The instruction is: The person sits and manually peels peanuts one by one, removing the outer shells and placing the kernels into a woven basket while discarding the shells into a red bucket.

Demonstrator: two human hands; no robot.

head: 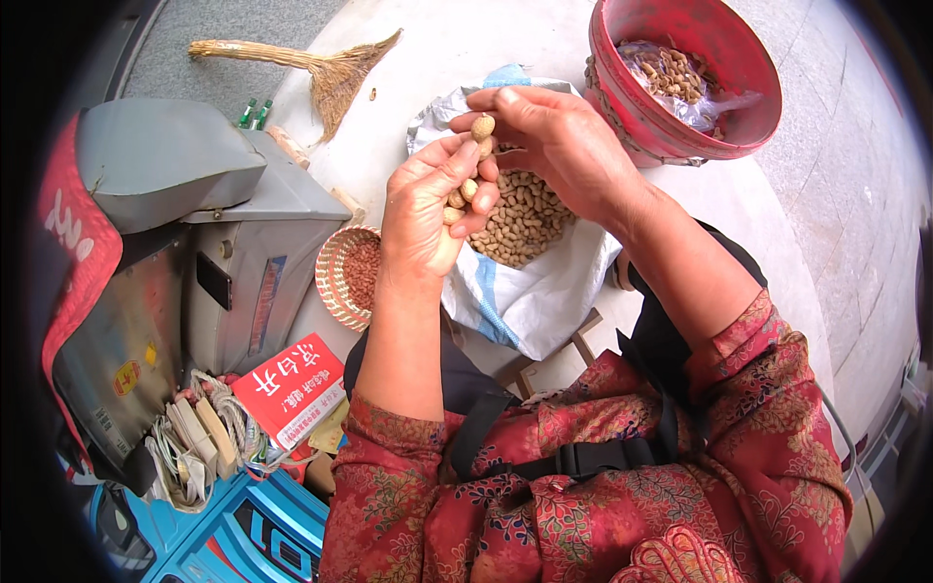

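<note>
My left hand [430, 197] holds several unshelled peanuts [469, 191] in its curled fingers, with one more peanut [482, 127] standing up at its thumb tip. My right hand [539, 135] is beside it, fingers bent behind that upper peanut; whether they touch it or hold anything is hidden. Below both hands a white woven sack [539, 306] with blue stripes lies open, full of peanuts in their shells [521, 226]. Left of it a woven basket [328, 280] holds reddish shelled kernels [362, 273]. A red bucket [609, 65] at the upper right contains empty shells [674, 73] and a clear plastic bag [692, 113].
A straw hand broom [335, 76] lies on the floor at the upper left. A grey metal machine [255, 270] stands at the left, with a phone [213, 280] on its side. Near it are a red box [291, 386], rope [229, 401] and a blue case [240, 539]. Wooden stool parts [583, 339] show under the sack.
</note>
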